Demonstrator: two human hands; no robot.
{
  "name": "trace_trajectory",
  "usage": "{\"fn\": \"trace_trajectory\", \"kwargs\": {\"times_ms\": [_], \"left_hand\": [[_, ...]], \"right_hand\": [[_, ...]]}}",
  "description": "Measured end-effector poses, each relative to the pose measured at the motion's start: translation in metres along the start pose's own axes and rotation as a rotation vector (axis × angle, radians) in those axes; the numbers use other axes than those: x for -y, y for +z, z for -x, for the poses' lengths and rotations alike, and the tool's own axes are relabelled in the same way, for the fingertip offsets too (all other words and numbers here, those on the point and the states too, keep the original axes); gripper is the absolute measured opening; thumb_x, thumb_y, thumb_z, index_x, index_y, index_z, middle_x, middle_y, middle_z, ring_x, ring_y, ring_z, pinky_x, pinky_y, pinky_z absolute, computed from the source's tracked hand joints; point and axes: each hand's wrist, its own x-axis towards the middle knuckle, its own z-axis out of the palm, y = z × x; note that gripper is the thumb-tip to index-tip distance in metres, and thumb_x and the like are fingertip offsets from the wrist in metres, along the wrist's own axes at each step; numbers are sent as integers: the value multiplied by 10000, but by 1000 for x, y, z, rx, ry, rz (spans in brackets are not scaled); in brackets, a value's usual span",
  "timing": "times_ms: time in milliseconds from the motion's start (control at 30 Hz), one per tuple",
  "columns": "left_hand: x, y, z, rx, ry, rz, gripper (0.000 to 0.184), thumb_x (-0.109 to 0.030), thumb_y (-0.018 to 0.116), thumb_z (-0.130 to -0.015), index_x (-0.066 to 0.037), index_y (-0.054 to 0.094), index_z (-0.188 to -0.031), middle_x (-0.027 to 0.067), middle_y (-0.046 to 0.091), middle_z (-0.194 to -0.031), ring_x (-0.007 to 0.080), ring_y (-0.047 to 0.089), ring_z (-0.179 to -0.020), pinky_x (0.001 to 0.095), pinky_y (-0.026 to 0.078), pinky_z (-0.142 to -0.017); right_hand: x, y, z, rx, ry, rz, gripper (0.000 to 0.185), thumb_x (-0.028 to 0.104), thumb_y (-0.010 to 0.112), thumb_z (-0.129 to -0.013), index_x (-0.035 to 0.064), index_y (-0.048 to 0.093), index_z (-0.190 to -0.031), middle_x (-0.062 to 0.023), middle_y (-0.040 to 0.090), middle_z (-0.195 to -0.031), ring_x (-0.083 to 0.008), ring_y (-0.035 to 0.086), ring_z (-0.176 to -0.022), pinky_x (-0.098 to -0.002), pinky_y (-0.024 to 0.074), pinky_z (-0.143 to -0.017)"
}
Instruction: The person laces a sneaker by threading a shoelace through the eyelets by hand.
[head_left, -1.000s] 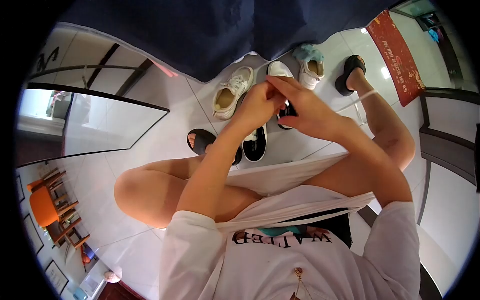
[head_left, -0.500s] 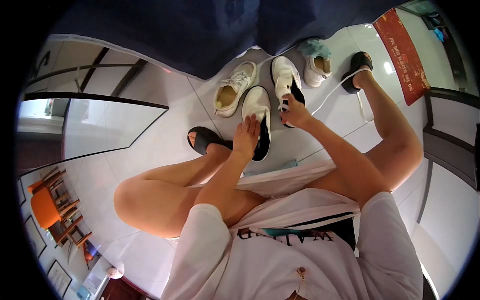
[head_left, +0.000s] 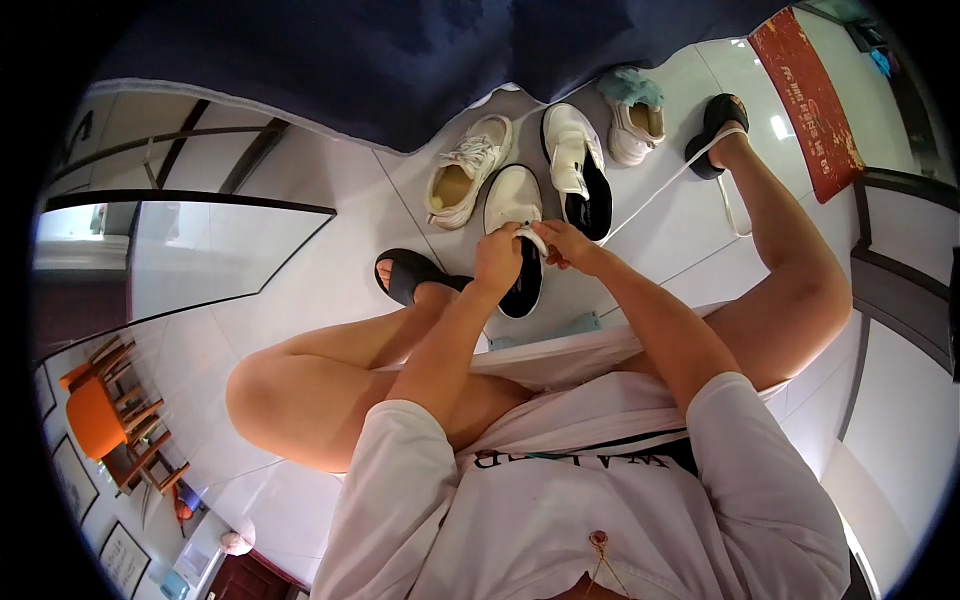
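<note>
A white shoe [head_left: 513,193] with a black insole lies on the floor in front of me, toe pointing away. My left hand [head_left: 498,257] is closed at its opening, fingers pinching the left side of the shoe's white tongue [head_left: 531,236], which is bent up. From the other side, my right hand [head_left: 568,246] pinches the same tongue. Just right of it, a matching white shoe [head_left: 572,150] stands untouched, its black insole showing. The fingertips partly hide the edge of the tongue.
A cream lace-up sneaker [head_left: 470,170] lies to the left, and its likely mate [head_left: 633,135] holds a bluish-green cloth [head_left: 632,87]. A white cord [head_left: 665,190] runs to my right slipper [head_left: 715,135]. Dark blue fabric [head_left: 400,70] hangs ahead; a glass panel [head_left: 200,250] stands left.
My right hand has left the right-hand shoe and moved left to the other one. My left hand, earlier lying flat on that shoe, now pinches its tongue.
</note>
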Motion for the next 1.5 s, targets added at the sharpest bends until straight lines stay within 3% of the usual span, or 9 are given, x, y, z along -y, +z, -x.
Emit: {"fn": "trace_trajectory", "kwargs": {"times_ms": [167, 200, 300, 367, 567, 700, 1033, 1300, 1500], "left_hand": [[9, 29, 11, -221, 94, 236, 391, -1, 486, -804, -85, 550, -1180, 219, 625, -925, 391, 602, -851, 427, 475, -749], [4, 23, 18, 35, -37, 158, 499, 20, 496, -771, -34, 465, -1266, 243, 574, -1091, 382, 572, -971, 417, 456, -825], [31, 59, 26, -135, 358, -29, 542, -38, 502, -774, 36, 388, -1298, 202, 469, -1289, 371, 518, -1087, 419, 427, -883], [25, 49, 32, -61, 288, -166, 554, -47, 545, -750, 55, 387, -1271, 185, 438, -1312, 343, 471, -1143, 405, 398, -921], [1, 7, 31, -236, -45, -483, 614, -35, 694, -619, -80, 413, -1164, 148, 526, -1044, 298, 493, -1059, 429, 459, -787], [49, 18, 15, 57, -186, -142, 679, -22, 691, -647, -86, 365, -1239, 213, 588, -932, 388, 578, -918, 445, 485, -764], [57, 28, 16, -186, -189, 58, 148, -36, 551, -729, 10, 590, -864, 244, 610, -865, 420, 578, -830, 459, 460, -751], [47, 27, 21, -100, -206, 70, 137, -54, 562, -725, 51, 556, -814, 276, 593, -848, 439, 565, -847, 455, 456, -756], [17, 10, 31, -107, -21, -120, 408, -162, 678, -671, -25, 504, -1014, 170, 593, -976, 361, 543, -980, 425, 441, -787]], "right_hand": [[-19, -5, -5, 106, -136, -269, 561, 560, 585, -799, 55, 533, -1037, -46, 514, -683, -120, 512, -509, -230, 349, -371], [-19, -3, -5, 109, -135, -267, 561, 560, 585, -799, 55, 533, -1037, -46, 514, -683, -120, 512, -509, -230, 349, -371], [-18, 11, -7, -208, -44, 24, 627, 471, 676, -748, 64, 492, -1189, -102, 560, -837, -196, 569, -633, -301, 461, -496], [-23, 23, -10, -505, -321, 512, 705, 370, 726, -695, 116, 437, -1286, -189, 540, -1023, -316, 581, -823, -387, 491, -734], [-8, 35, 11, -602, -371, 628, 721, 371, 735, -680, 205, 415, -1305, -242, 508, -1022, -397, 553, -931, -424, 459, -822], [5, 44, 19, -545, -455, 642, 639, 302, 729, -685, 96, 476, -1234, -275, 474, -1069, -424, 537, -977, -421, 471, -826], [12, 48, 8, -314, -373, 1468, 439, 169, 622, -778, 78, 495, -1189, -141, 539, -1046, -274, 585, -956, -362, 495, -747], [9, 79, -13, -282, -218, 1594, 220, 166, 598, -793, 2, 654, -929, -132, 532, -1026, -283, 575, -976, -361, 489, -767], [-2, 60, 9, -309, -363, 1433, 283, 96, 602, -788, 21, 584, -1060, -145, 524, -1064, -282, 588, -976, -352, 514, -778]]}}
